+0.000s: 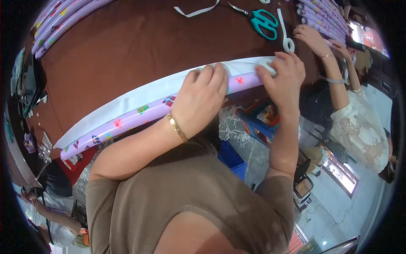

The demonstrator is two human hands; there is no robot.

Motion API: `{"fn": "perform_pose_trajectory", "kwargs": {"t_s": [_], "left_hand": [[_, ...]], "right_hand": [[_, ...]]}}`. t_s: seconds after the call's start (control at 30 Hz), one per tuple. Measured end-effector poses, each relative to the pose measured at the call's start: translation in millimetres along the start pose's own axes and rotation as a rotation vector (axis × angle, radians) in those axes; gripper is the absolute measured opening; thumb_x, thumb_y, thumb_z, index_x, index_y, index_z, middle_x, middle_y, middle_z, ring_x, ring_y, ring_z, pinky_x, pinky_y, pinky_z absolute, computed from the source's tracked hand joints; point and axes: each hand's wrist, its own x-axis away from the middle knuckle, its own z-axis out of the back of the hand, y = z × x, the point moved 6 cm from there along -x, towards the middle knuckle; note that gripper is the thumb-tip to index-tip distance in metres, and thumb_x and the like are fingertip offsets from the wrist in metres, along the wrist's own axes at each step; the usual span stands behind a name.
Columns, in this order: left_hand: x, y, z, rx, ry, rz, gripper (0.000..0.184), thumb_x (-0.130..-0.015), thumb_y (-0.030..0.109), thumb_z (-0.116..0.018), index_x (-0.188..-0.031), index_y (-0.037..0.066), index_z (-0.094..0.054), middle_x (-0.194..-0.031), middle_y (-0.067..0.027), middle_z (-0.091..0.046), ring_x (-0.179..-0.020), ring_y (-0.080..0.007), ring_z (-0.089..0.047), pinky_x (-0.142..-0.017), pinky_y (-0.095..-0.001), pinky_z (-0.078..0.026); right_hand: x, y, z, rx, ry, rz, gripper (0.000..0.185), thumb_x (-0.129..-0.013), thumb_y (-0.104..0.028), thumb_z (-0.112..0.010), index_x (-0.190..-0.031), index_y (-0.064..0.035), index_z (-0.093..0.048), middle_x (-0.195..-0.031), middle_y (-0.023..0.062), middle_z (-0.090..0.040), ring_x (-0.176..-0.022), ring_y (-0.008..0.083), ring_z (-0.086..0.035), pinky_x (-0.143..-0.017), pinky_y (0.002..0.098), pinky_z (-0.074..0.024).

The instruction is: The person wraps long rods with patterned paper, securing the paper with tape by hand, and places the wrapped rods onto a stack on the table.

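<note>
A roll of lilac wrapping paper (144,111), printed with small colourful gifts, lies across the near edge of the brown table. Its loose white-backed edge (122,101) spreads out along the far side. My left hand (202,94) is closed over the roll near its middle, fingers curled onto the paper. At the roll's right end, my right hand (286,80) has its thumb and fingers closed around a small white roll of tape (266,66), blurred by motion, against the white edge. Just beyond that hand, another white tape roll (288,45) rests with a strip trailing from it.
Teal-handled scissors (263,24) and a loose white strip (196,12) lie farther back on the table (139,42). Lilac rolls are stacked at the far left (69,21) and far right (323,19). A co-worker's hand (313,40) reaches in at the right. A blue crate (232,158) stands below.
</note>
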Motion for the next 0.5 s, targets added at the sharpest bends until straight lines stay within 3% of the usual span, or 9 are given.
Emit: {"fn": "perform_pose_trajectory", "kwargs": {"t_s": [0.13,0.2,0.5], "left_hand": [[-4.2,-0.7,-0.3,0.023,-0.019,0.006,0.062,-0.073,0.03,-0.074,-0.125,0.002,-0.053,-0.129,-0.0087,-0.052,-0.115,-0.0231,-0.051,-0.091,-0.0367,-0.045],[-5.0,-0.3,2.8,-0.004,0.001,-0.022,0.06,-0.073,0.032,-0.072,-0.12,-0.002,-0.055,-0.124,-0.0124,-0.054,-0.11,-0.0236,-0.051,-0.09,-0.0349,-0.044],[-9.3,1.4,4.3,-0.018,-0.042,-0.023,0.059,-0.075,0.031,-0.072,-0.122,-0.001,-0.054,-0.125,-0.0118,-0.053,-0.113,-0.0231,-0.051,-0.089,-0.0347,-0.045]], "right_hand": [[-0.4,36.1,5.6,0.135,0.011,-0.074,0.039,-0.074,-0.042,-0.077,-0.077,-0.0045,-0.065,-0.112,0.0106,-0.063,-0.119,0.0358,-0.049,-0.101,0.0482,-0.035],[-2.2,45.7,4.4,0.147,-0.007,-0.111,0.04,-0.073,-0.043,-0.076,-0.077,-0.0045,-0.066,-0.113,0.011,-0.063,-0.12,0.0362,-0.048,-0.101,0.0484,-0.0344],[-9.9,49.9,-13.1,0.185,0.004,-0.197,0.043,-0.07,-0.044,-0.078,-0.08,-0.004,-0.067,-0.119,0.0119,-0.06,-0.124,0.0357,-0.043,-0.104,0.0489,-0.0319]]}}
